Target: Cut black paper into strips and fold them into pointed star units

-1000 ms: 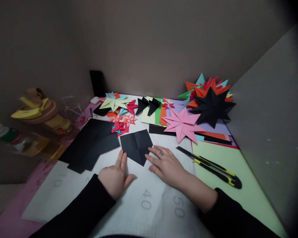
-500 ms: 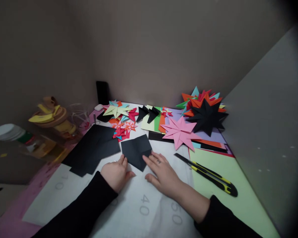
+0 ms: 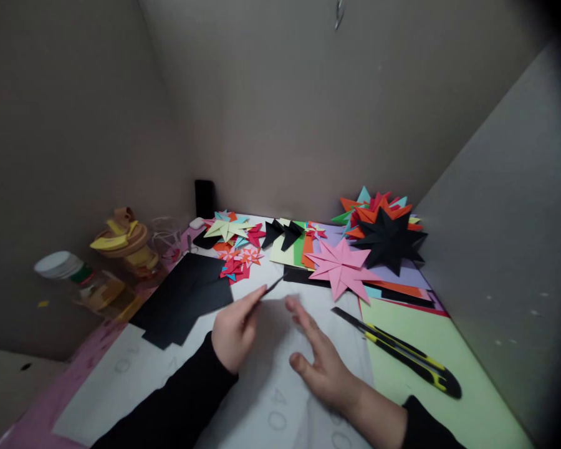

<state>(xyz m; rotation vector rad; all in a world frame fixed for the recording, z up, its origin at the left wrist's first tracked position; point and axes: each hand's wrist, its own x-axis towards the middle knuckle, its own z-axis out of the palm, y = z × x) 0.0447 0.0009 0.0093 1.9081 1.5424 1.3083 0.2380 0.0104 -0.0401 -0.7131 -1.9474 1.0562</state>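
Observation:
My left hand point(image 3: 237, 329) is closed on a piece of black paper point(image 3: 275, 284), lifted off the white sheet. The paper shows nearly edge-on, as a thin dark line beyond the fingertips; most of it is hidden by the hand. Just right of it, my right hand point(image 3: 325, 362) is raised with thumb and fingers apart and holds nothing. Left of my left hand lies a stack of black paper point(image 3: 184, 296). A black and yellow utility knife point(image 3: 402, 352) rests to the right of my right hand, blade pointing back left.
Folded paper stars stand along the back: a pink star point(image 3: 341, 268), a black star point(image 3: 391, 240) and a pale yellow star point(image 3: 229, 229). Two black folded pieces point(image 3: 283, 236) sit between. At left are a white-capped jar point(image 3: 81, 277) and a brown-and-yellow cup point(image 3: 131, 240). Grey walls enclose the table.
The black paper lay flat under both hands; my left hand has raised it and turned it edge-on. My right hand has let go and moved slightly right. The view has tilted up.

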